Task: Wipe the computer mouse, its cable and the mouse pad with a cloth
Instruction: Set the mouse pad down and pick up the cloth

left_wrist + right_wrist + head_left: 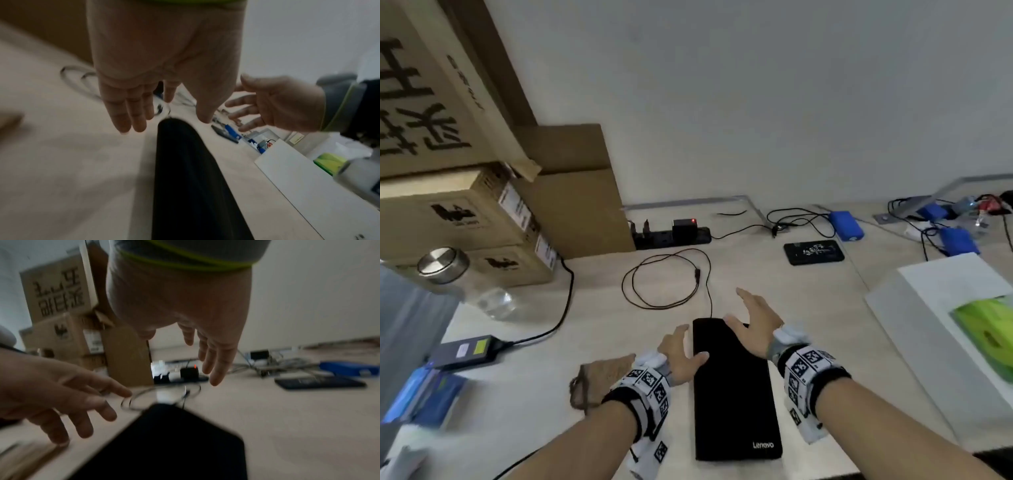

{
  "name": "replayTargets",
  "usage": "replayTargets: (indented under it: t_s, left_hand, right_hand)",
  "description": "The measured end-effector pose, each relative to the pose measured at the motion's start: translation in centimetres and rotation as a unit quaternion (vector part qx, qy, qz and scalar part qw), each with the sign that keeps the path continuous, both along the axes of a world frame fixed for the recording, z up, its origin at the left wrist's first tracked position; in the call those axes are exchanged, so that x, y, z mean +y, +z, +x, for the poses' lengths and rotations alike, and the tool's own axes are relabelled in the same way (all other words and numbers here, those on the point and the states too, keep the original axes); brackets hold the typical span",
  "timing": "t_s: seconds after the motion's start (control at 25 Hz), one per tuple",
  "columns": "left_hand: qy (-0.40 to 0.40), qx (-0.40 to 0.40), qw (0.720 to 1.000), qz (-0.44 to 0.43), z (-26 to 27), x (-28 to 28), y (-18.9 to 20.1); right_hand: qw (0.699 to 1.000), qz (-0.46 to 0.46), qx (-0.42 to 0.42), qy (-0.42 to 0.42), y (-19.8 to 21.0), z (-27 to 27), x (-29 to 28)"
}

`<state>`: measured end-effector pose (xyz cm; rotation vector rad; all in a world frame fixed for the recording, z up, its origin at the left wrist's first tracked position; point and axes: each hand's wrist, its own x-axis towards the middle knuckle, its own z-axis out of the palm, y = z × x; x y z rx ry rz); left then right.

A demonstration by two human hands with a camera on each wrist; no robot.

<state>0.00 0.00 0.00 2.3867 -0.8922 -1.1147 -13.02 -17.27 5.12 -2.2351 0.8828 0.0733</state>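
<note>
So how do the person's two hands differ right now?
The left hand sits nearer the person, thumb over the black mouse pad's left edge; the right hand reaches further, over the pad's far right corner. The brown cloth lies beside the left hand, away from the right. Both hands are open, fingers spread, holding nothing.

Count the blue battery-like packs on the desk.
3: one blue pack behind the black device, one right of it, one farther back among cables. Others may be hidden in that clutter.
</note>
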Motion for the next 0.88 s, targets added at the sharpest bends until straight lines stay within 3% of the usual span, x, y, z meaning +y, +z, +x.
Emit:
replayTargets:
  t_s: [0.16,0.36,0.52,0.76,0.88]
  left_hand:
    - [0.029,0.035,0.999,0.004,-3.3,2.6,-3.0]
    - [0.039,0.151,0.985,-0.08,-7.1,4.2,-4.4]
    - [0.11,0.148,0.981,-0.053,-7.6,3.7,-3.8]
    - [0.079,0.128,0.988,-0.026,-6.1,3.2,-3.3]
    - [0.071,0.122,0.99,-0.005,-5.8,4.3,-3.5]
  right_hand:
    - [0.996,0.029,0.078,0.011,-4.6,-3.5,1.5]
    - [0.992,0.059,0.085,-0.075,-8.6,-7.1,3.0]
    - [0.985,0.06,0.087,-0.137,-9.9,-9.8,4.3]
    - [0.945,0.165,0.095,-0.266,-9.5,-8.2,3.3]
    - [0.935,0.193,0.071,-0.288,-9.7,-7.4,2.8]
